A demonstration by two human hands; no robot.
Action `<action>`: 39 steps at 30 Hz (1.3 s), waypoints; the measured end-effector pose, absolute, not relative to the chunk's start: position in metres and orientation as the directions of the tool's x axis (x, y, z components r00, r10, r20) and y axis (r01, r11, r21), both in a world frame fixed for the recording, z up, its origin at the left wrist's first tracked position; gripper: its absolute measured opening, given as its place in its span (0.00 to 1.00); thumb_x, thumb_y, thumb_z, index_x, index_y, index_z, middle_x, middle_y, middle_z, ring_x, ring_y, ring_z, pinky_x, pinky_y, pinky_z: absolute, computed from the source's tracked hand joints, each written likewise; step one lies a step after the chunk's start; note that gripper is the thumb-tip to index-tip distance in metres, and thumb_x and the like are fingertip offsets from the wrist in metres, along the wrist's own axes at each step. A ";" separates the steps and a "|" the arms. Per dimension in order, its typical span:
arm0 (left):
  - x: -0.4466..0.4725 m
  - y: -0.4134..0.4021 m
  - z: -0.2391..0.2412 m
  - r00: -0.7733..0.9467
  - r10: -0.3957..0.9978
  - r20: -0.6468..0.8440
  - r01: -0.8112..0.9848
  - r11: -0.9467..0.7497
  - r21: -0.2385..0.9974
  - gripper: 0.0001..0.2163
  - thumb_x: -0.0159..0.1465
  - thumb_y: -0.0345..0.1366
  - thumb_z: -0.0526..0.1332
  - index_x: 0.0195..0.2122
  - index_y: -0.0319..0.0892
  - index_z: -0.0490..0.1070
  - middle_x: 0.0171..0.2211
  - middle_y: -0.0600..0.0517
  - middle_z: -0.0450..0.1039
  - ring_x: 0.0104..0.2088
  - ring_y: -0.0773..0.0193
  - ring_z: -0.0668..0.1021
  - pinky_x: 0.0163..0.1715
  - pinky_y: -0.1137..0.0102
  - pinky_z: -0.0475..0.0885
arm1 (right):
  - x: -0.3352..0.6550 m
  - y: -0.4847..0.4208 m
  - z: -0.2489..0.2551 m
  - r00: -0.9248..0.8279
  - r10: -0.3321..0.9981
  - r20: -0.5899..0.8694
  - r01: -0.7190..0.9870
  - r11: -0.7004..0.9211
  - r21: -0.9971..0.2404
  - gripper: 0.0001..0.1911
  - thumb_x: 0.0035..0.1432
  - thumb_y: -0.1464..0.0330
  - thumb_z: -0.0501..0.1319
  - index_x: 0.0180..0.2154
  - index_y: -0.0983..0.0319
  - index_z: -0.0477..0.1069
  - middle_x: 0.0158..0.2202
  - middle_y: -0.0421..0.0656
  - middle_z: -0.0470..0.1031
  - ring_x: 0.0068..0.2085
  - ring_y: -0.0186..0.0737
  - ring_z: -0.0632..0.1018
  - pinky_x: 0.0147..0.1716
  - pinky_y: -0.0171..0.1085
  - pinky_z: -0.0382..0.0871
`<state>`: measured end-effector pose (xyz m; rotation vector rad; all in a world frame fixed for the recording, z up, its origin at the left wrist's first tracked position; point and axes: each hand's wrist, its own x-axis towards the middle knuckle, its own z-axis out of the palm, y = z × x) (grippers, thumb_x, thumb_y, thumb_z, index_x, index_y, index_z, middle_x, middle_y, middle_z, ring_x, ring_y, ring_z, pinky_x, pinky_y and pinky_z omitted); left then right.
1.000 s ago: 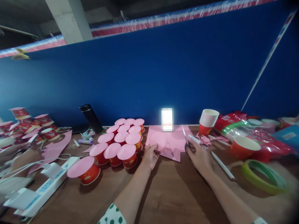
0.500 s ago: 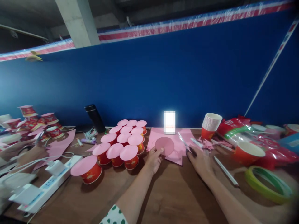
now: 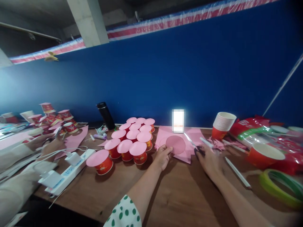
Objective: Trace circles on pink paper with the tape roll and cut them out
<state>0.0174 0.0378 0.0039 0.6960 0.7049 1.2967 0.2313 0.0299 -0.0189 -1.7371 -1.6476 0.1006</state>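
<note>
My left hand (image 3: 163,157) pinches a round pink paper disc (image 3: 175,145) at its lower left edge, thumb on top. The disc is held above several pink paper sheets (image 3: 196,135) on the table. My right hand (image 3: 210,160) is closed on the dark handle of a pair of scissors (image 3: 190,140), whose blades point away and to the left. Left of my hands stand several red paper cups (image 3: 104,167) topped with pink discs (image 3: 138,148).
At the right are stacked cups (image 3: 219,131), a single cup (image 3: 266,154), a white pen (image 3: 238,172), tape rolls (image 3: 267,189) and red plastic packaging (image 3: 246,127). A power strip (image 3: 71,173) lies left, near a co-worker's hands (image 3: 50,146). A black bottle (image 3: 105,115) stands behind.
The view has shifted, so most things appear further right. My left hand still holds the disc, and my right hand stays at the scissors.
</note>
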 end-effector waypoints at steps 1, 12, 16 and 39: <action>0.017 0.038 0.003 0.132 0.989 -0.072 -0.595 0.137 0.792 0.13 0.44 0.35 0.71 0.29 0.38 0.72 0.27 0.52 0.74 0.27 0.70 0.74 0.29 0.74 0.69 | 0.231 0.030 -0.020 0.170 0.897 0.409 0.836 0.088 -0.542 0.15 0.55 0.66 0.54 0.46 0.60 0.66 0.40 0.49 0.78 0.40 0.50 0.78 0.37 0.44 0.69; 0.018 0.040 0.000 0.145 0.988 -0.058 -0.594 0.134 0.793 0.15 0.44 0.36 0.71 0.30 0.36 0.72 0.27 0.51 0.74 0.27 0.69 0.74 0.28 0.74 0.68 | 0.227 0.025 -0.006 0.156 0.909 0.386 0.815 0.102 -0.571 0.13 0.55 0.64 0.55 0.41 0.61 0.71 0.39 0.48 0.79 0.39 0.47 0.78 0.36 0.41 0.70; 0.018 0.039 0.001 0.147 0.988 -0.052 -0.598 0.130 0.791 0.14 0.44 0.35 0.71 0.30 0.36 0.72 0.27 0.51 0.74 0.27 0.70 0.74 0.28 0.75 0.68 | 0.227 0.024 -0.007 0.152 0.914 0.377 0.841 0.080 -0.535 0.15 0.56 0.63 0.55 0.43 0.61 0.71 0.39 0.48 0.79 0.40 0.49 0.78 0.36 0.42 0.70; 0.018 0.037 0.006 0.156 0.986 -0.067 -0.568 0.145 0.810 0.14 0.45 0.35 0.71 0.31 0.37 0.72 0.27 0.51 0.75 0.26 0.70 0.74 0.27 0.76 0.68 | 0.230 0.037 -0.024 0.248 0.897 0.365 0.653 0.124 -0.747 0.20 0.53 0.62 0.56 0.46 0.64 0.70 0.41 0.51 0.78 0.42 0.48 0.78 0.42 0.45 0.72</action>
